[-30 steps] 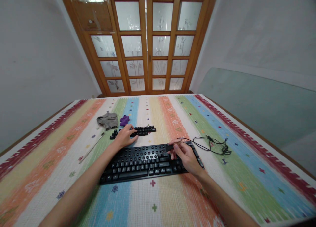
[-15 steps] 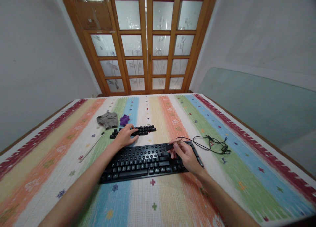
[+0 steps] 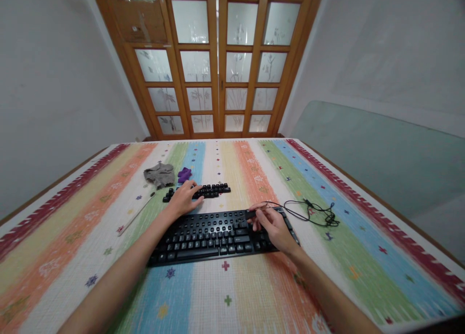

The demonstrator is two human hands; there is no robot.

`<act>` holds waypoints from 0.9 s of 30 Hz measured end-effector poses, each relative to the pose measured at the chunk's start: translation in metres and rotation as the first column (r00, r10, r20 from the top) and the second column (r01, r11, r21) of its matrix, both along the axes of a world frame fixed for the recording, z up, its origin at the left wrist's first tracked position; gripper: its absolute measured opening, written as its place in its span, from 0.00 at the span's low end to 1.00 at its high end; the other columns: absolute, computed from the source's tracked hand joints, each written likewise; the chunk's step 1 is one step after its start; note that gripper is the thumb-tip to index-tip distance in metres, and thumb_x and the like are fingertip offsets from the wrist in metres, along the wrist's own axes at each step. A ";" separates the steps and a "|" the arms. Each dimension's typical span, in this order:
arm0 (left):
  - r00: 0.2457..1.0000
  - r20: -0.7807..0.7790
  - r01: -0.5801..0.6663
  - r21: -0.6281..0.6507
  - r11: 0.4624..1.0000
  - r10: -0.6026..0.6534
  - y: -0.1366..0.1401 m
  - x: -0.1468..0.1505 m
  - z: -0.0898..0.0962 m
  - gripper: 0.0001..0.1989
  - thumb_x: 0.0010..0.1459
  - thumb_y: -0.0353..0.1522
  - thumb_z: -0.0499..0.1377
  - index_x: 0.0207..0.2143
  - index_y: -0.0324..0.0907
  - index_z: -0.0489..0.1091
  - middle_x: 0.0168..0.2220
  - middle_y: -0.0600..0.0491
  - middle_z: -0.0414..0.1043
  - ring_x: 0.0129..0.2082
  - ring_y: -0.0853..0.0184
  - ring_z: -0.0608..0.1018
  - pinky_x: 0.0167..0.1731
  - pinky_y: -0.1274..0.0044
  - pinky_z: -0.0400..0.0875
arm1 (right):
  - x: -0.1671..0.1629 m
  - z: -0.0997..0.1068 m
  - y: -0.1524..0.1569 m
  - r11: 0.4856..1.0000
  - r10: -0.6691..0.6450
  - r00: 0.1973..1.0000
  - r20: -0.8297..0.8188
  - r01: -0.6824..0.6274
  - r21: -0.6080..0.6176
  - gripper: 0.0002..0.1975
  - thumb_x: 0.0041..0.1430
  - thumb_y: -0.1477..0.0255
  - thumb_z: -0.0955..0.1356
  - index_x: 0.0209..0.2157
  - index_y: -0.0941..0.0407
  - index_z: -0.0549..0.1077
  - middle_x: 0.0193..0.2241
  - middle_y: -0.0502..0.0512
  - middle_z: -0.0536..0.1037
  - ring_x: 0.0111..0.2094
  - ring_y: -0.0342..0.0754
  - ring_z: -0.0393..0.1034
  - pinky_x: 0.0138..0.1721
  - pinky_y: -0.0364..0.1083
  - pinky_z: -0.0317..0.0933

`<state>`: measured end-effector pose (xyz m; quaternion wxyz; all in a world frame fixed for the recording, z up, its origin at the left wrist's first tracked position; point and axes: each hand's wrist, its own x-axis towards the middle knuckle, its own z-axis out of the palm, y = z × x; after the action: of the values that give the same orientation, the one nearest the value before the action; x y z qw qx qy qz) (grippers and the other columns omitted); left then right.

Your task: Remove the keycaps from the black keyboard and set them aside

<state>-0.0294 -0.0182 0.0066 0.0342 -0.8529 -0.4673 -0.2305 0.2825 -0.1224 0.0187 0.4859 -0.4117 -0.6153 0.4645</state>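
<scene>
Head view: keyboard [image 3: 207,242] flat across the lower centre of the frame, why?

Probably for easy reach by both hands, on the cloth-covered counter [image 3: 250,300]

And the right hand [image 3: 271,225]?

Pinched narrow on a small dark piece [image 3: 250,214], just over the keyboard's right part, presumably for fine control; exact nature hard to tell

Left hand [image 3: 183,199]?

Spread loosely over loose keycaps [image 3: 220,187] at mid-frame, with thumb apart, perhaps for steadying; rows kept probably for order

Cable [image 3: 327,215] heaped at centre right, grey cloth [image 3: 160,175] left of centre: out of the way?

Likely

Different from half a second ago?

Barely: same pinch, same spread, framing slightly shifted
</scene>
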 end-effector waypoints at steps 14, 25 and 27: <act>0.963 0.155 0.248 -0.192 0.949 -0.221 -0.116 0.053 0.002 0.16 0.64 0.37 0.55 0.52 0.43 0.69 0.56 0.45 0.69 0.56 0.59 0.70 0.57 0.65 0.66 | 0.008 0.001 0.003 0.991 0.081 0.962 0.260 -0.106 0.084 0.18 0.66 0.57 0.61 0.40 0.57 0.72 0.28 0.53 0.75 0.28 0.47 0.71 0.33 0.47 0.64; 0.971 0.060 0.237 -0.189 0.953 -0.229 -0.129 0.063 -0.016 0.22 0.66 0.41 0.52 0.58 0.39 0.65 0.62 0.45 0.64 0.63 0.59 0.65 0.62 0.64 0.60 | -0.003 -0.010 0.002 0.998 -0.007 0.973 0.229 -0.007 0.059 0.21 0.64 0.52 0.61 0.39 0.57 0.69 0.26 0.52 0.74 0.25 0.47 0.70 0.30 0.47 0.66; 0.971 0.059 0.238 -0.182 0.954 -0.231 -0.130 0.064 -0.016 0.22 0.66 0.41 0.52 0.58 0.39 0.65 0.61 0.44 0.64 0.63 0.60 0.65 0.62 0.64 0.60 | -0.007 -0.010 0.002 0.998 0.001 0.971 0.239 -0.017 0.066 0.21 0.65 0.53 0.60 0.39 0.57 0.69 0.26 0.53 0.73 0.25 0.47 0.70 0.30 0.47 0.66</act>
<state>0.0342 -0.1484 -0.0096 -0.0829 -0.8973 -0.3829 -0.2036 0.2756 -0.1204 0.0084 0.4200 -0.4452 -0.6864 0.3928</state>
